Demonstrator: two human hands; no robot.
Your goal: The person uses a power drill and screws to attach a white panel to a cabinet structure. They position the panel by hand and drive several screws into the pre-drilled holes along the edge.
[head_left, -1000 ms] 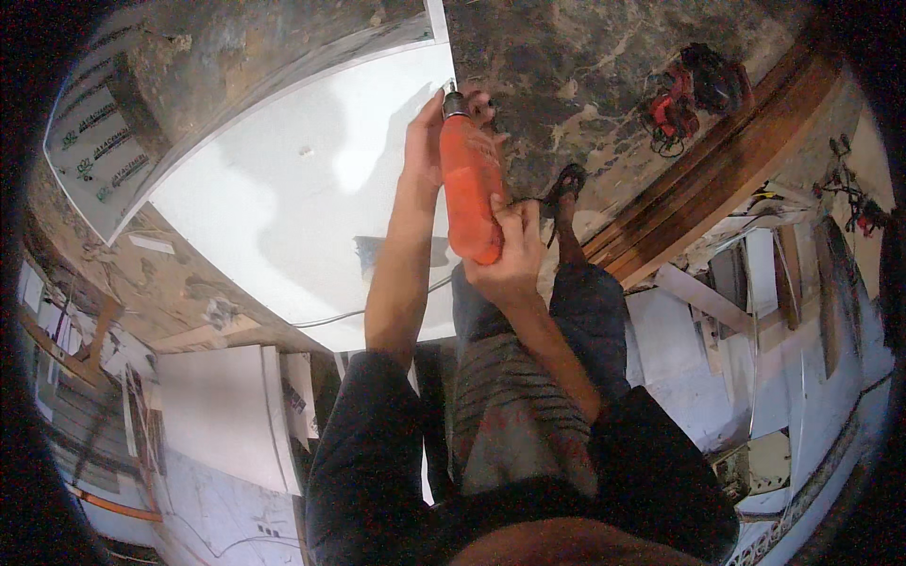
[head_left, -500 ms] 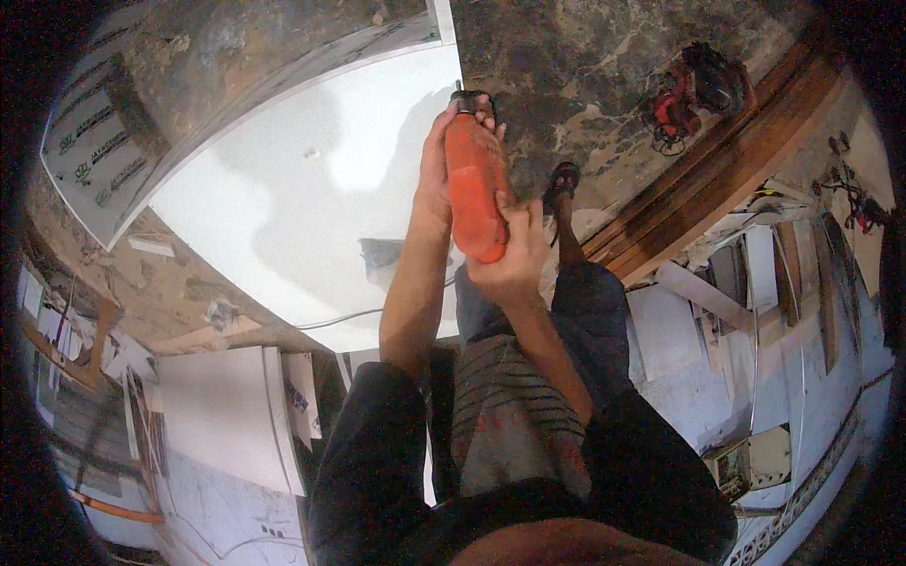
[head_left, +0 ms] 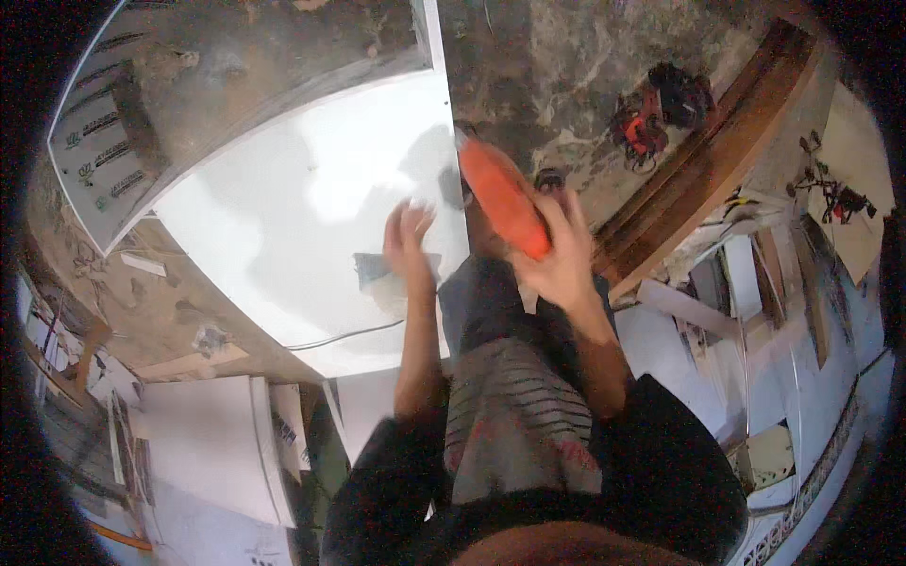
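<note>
My right hand (head_left: 562, 250) is wrapped round the rear of an orange handheld power tool (head_left: 505, 193), blurred by motion. Its narrow front end points up and to the left, near the right edge of a large white panel (head_left: 255, 255). Just what kind of tool it is cannot be made out. Over the panel, my left hand (head_left: 411, 236) is empty, its slightly blurred fingers apart. A small dark grey piece (head_left: 373, 272) lies on the panel beside my left wrist, partly hidden by it. Lower down, a thin dark cable (head_left: 344, 335) crosses the panel.
Brown wooden beams (head_left: 708, 151) run diagonally on the right. Beyond them on the stained floor sits a red and black piece of equipment (head_left: 651, 118). Offcuts and boards (head_left: 708, 311) are piled at the right. White sheets (head_left: 208, 443) stand at lower left.
My left hand has let go of the tool's front end and moved down and left over the panel. My right hand has drawn the tool down and right, tilting it.
</note>
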